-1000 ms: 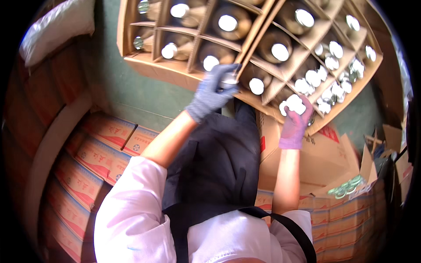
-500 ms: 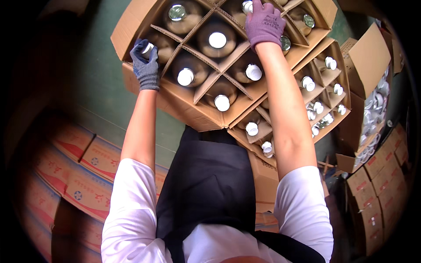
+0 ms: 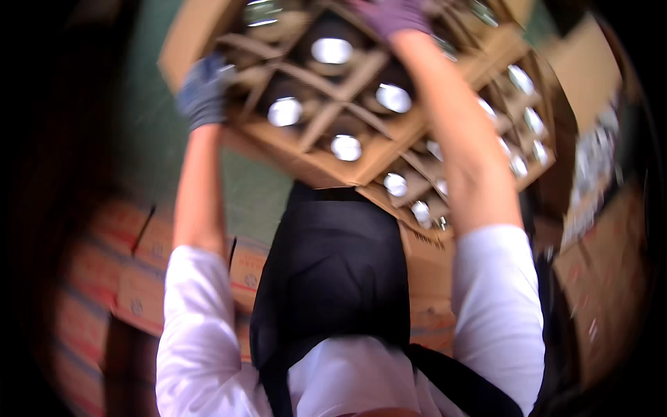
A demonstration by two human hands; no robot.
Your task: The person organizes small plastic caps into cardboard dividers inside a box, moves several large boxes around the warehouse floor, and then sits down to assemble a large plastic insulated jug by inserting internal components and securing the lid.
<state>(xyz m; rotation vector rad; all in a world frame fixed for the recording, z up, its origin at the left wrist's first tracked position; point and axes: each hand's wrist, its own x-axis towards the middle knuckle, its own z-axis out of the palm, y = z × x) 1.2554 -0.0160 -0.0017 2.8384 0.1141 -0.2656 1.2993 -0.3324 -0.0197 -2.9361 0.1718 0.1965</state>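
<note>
A large cardboard box [image 3: 267,147] with crossed cardboard dividers [image 3: 336,94] holds several clear bottles with white caps [image 3: 331,50]. At its left side is my left hand [image 3: 203,90] in a grey-blue glove, its blurred fingers closed round the white-capped top of a bottle [image 3: 228,71] in the left compartment. My right hand [image 3: 394,15], gloved in purple, reaches over the far part of the same box. The picture's top edge cuts it off, and motion smears its fingers, so whatever it touches cannot be made out.
A second divided box [image 3: 379,198] of smaller white-capped bottles adjoins on the right. Beyond it, an open carton [image 3: 583,83] stands near clear plastic items [image 3: 594,167]. Printed cartons [image 3: 146,285] are stacked at lower left, more cartons [image 3: 601,278] at lower right.
The view has shifted and blurred; the boxes sit slightly higher in it. My left hand has moved a little left, still at the bottle top. My right hand has gone farther up and left.
</note>
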